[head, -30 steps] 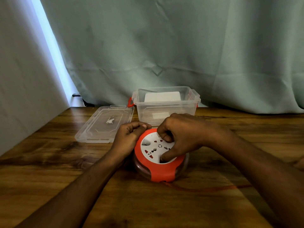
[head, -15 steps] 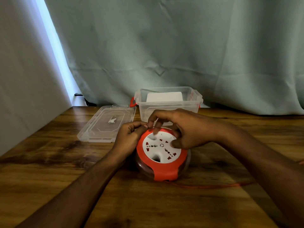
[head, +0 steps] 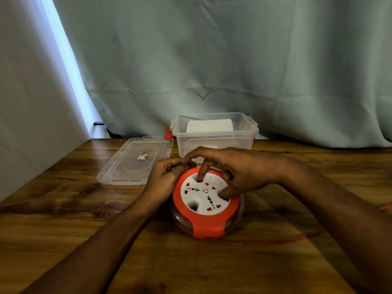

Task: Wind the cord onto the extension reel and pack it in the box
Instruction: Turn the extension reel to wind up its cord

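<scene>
The round extension reel (head: 206, 221), orange with a white socket face, lies flat on the wooden table (head: 63, 219). My left hand (head: 164, 179) grips its left rim. My right hand (head: 235, 170) rests over the socket face, one fingertip in a recess near the top and the thumb pressed on the right side. An orange cord (head: 265, 241) runs from the reel's front along the table to the right, passing under my right forearm. The clear plastic box (head: 214, 141) with orange latches stands open just behind the reel, with a white item inside.
The box's clear lid (head: 135, 161) lies flat to the left of the box. A grey-green curtain hangs behind the table, and a pale wall borders the left side. Something dark sits at the table's back left corner (head: 106, 129).
My right hand has shifted across the socket face, its fingers now spread with one fingertip in a top recess. The white face has turned. My left hand stays on the rim.
</scene>
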The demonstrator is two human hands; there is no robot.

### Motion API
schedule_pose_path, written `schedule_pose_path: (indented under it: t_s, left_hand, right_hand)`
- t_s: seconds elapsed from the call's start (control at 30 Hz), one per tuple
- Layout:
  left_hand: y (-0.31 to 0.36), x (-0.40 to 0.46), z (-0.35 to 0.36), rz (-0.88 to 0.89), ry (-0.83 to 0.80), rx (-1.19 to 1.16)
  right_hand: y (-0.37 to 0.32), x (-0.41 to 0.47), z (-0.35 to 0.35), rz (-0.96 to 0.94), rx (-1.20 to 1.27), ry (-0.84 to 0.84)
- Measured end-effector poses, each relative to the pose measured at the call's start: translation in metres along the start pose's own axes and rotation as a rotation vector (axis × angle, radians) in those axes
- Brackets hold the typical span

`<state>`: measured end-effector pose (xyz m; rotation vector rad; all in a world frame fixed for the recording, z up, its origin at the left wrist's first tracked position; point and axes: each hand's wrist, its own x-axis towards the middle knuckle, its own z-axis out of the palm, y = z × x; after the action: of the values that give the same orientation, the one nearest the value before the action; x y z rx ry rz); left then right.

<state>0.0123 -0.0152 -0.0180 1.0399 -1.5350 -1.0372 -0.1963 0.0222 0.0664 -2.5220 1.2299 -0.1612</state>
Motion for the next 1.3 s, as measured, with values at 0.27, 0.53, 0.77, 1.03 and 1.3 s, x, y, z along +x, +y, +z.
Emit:
schedule_pose_path:
  t_s: [0.27, 0.53, 0.77, 1.03, 1.3]
  left_hand:
    - [-0.004, 0.002, 0.0, -0.012, 0.046, -0.003]
    - [-0.003, 0.003, 0.002, -0.01, -0.015, -0.014]
    - [-0.006, 0.004, 0.003, -0.028, -0.057, 0.048]
    - [-0.007, 0.003, 0.002, -0.039, -0.065, 0.017]
    - [-0.004, 0.002, 0.002, -0.034, -0.078, 0.004]
  right_hand:
    - [-0.005, 0.001, 0.004, 0.041, -0.184, 0.072]
    - [-0.008, 0.0, 0.004, 0.046, -0.278, 0.086]
    - [-0.008, 0.005, 0.01, 0.114, -0.34, 0.102]
    - [-0.008, 0.005, 0.006, 0.062, -0.205, 0.146]
    - [0.001, 0.001, 0.0, 0.079, -0.12, 0.022]
